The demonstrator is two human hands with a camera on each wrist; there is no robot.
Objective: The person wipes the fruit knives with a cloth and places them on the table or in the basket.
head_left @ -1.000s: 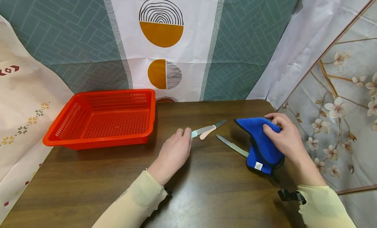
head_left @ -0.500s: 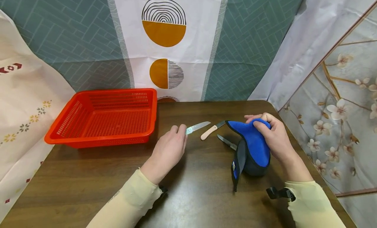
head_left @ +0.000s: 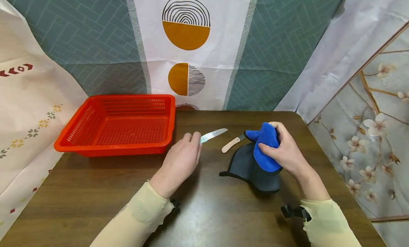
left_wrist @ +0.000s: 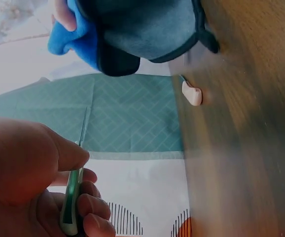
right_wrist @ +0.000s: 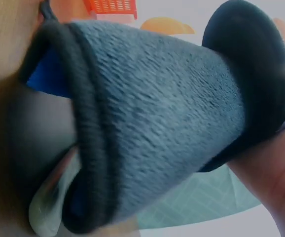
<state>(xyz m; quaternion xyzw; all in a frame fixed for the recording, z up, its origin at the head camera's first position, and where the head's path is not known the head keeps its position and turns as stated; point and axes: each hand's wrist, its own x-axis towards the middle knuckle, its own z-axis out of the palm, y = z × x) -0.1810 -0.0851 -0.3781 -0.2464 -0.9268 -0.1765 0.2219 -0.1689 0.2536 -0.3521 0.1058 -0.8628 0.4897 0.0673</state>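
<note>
The basket (head_left: 115,149) stands at the far left of the table (head_left: 207,215), with the backdrop curtain (head_left: 105,41) behind it. To its right and a little nearer is the left hand (head_left: 177,162), holding the first folding knife (head_left: 214,135), whose blade points right and away. Just right of that blade, the second folding knife (head_left: 230,145) lies on the table, its blade end beside the microfibre cloth (head_left: 267,151). The cloth is farther right, with the right hand (head_left: 287,153) gripping its upper right part. In the right wrist view, a third knife (right_wrist: 46,212) shows at the cloth's edge, partly hidden.
</note>
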